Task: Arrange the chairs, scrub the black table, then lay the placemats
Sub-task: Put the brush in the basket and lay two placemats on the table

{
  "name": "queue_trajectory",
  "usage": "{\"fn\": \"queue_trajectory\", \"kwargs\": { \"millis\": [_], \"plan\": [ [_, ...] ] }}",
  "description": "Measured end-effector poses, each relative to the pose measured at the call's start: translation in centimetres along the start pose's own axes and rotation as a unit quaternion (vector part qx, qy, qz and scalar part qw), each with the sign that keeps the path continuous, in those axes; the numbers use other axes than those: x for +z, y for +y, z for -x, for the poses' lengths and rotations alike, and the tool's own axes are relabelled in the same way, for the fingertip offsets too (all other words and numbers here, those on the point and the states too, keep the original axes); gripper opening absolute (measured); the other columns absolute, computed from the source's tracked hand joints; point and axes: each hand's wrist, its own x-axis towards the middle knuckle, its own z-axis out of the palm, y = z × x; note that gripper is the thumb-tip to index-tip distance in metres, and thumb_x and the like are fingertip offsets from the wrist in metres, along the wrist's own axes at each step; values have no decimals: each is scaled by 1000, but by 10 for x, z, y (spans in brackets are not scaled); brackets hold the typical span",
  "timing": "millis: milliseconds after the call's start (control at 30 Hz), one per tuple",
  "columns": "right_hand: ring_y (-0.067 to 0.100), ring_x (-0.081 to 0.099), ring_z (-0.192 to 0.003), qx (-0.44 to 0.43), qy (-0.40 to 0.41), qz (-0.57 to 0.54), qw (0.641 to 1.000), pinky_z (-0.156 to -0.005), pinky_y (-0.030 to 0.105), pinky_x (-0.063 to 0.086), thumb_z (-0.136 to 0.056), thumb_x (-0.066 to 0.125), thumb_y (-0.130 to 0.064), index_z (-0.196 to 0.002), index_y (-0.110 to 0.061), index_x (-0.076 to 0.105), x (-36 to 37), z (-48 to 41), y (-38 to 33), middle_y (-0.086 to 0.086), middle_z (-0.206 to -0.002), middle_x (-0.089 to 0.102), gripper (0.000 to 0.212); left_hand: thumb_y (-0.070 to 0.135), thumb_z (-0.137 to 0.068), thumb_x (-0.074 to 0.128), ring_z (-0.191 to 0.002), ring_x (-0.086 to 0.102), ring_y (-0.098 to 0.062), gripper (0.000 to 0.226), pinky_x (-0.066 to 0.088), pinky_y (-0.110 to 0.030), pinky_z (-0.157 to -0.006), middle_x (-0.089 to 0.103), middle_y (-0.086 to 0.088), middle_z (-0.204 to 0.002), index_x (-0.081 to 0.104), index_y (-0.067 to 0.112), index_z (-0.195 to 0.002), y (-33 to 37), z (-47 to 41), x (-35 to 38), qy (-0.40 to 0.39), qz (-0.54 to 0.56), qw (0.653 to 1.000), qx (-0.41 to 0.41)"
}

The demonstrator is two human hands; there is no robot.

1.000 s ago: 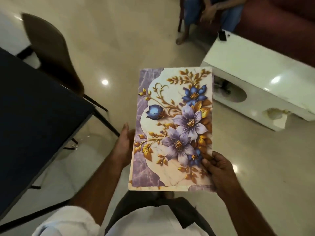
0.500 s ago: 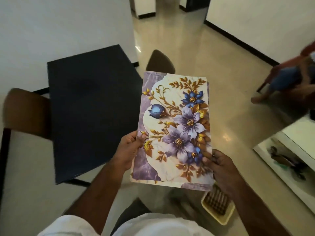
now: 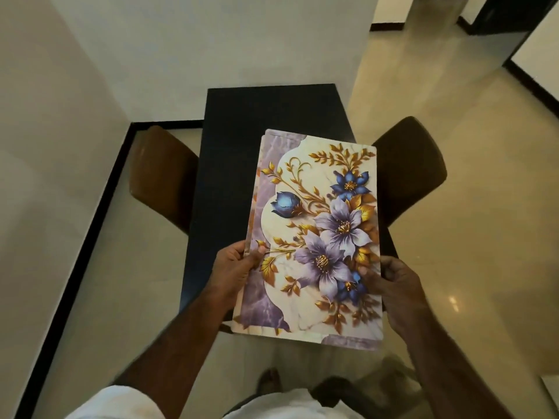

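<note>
I hold a stack of floral placemats, purple and gold flowers on a marbled cream ground, above the near end of the black table. My left hand pinches the stack's left edge, thumb on top. My right hand grips the right edge low down. A second mat's edge peeks out on the left side of the stack. One brown chair stands at the table's left side, another brown chair at its right. The mats hide the table's near right part.
White walls close in behind and to the left of the table, with a black skirting strip along the floor. Glossy beige floor opens to the right. My feet show below the mats.
My view has swung left, so the table now lies straight ahead under the mats with a chair on each side. The seated person and white low table have left the view. Both hands keep their hold.
</note>
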Motion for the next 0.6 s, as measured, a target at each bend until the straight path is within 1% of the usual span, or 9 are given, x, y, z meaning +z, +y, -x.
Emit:
{"fn": "queue_trajectory", "kwargs": {
  "millis": [67, 133, 200, 233, 367, 433, 500, 533, 600],
  "plan": [
    [28, 81, -92, -2, 20, 24, 1000, -78, 43, 65, -90, 84, 1, -113, -7, 73, 19, -27, -12, 8, -102, 85, 26, 28, -100, 78, -102, 83, -31, 30, 69, -49, -86, 85, -9, -111, 75, 9, -122, 2, -23, -5, 47, -10, 999, -1],
    [22, 83, -91, -10, 16, 60, 998, -72, 37, 66, -91, 86, -3, -118, -8, 71, 39, -59, -22, 2, -102, 85, 31, 25, -98, 81, -97, 84, -27, 26, 70, -39, -74, 85, -6, -105, 76, 9, -118, 5, -49, -6, 90, -14, 996, -9],
    [15, 82, -89, -20, 5, 98, 995, -74, 38, 67, -92, 87, -6, -117, -13, 71, 56, -96, -27, -1, -101, 84, 30, 22, -97, 83, -93, 85, -23, 25, 69, -32, -67, 85, -4, -101, 76, 9, -116, 7, -79, -6, 121, -26, 992, -10],
    [12, 82, -88, -25, 1, 121, 992, -77, 41, 68, -92, 87, -7, -114, -17, 72, 64, -119, -28, -3, -100, 84, 28, 22, -95, 85, -93, 84, -23, 26, 69, -33, -68, 85, -3, -101, 75, 9, -115, 6, -96, -6, 138, -35, 990, -12],
    [14, 81, -89, -27, -21, 174, 984, -86, 51, 69, -93, 86, -11, -105, -28, 73, 97, -201, -19, -5, -97, 83, 24, 28, -89, 91, -96, 84, -25, 35, 69, -55, -84, 83, -7, -107, 71, 13, -113, -6, -150, -8, 210, -56, 976, -36],
    [16, 81, -88, -15, -31, 183, 982, -85, 53, 68, -95, 85, -12, -102, -29, 73, 109, -234, -10, -4, -96, 83, 22, 31, -87, 93, -96, 83, -27, 36, 68, -60, -87, 82, -7, -106, 71, 15, -110, -16, -174, -7, 237, -57, 969, -45],
    [21, 81, -88, 0, -40, 186, 982, -83, 56, 68, -95, 84, -14, -99, -31, 72, 119, -256, 1, -2, -95, 82, 21, 43, -85, 93, -95, 83, -25, 38, 68, -59, -85, 81, -3, -105, 70, 22, -108, -27, -192, -10, 261, -87, 960, -57],
    [23, 81, -87, 6, -43, 187, 981, -82, 57, 68, -95, 84, -14, -97, -32, 71, 124, -263, 6, -2, -94, 82, 22, 56, -83, 92, -94, 82, -24, 43, 68, -58, -84, 80, 0, -104, 70, 28, -106, -34, -199, -14, 273, -127, 952, -59],
    [20, 81, -88, 9, -49, 200, 979, -83, 54, 68, -95, 83, -13, -96, -33, 71, 134, -275, 15, -4, -94, 81, 23, 91, -71, 78, -95, 78, -22, 67, 68, -57, -83, 76, 5, -105, 67, 34, -104, -55, -219, -25, 310, -239, 917, -80]
  ]
}}
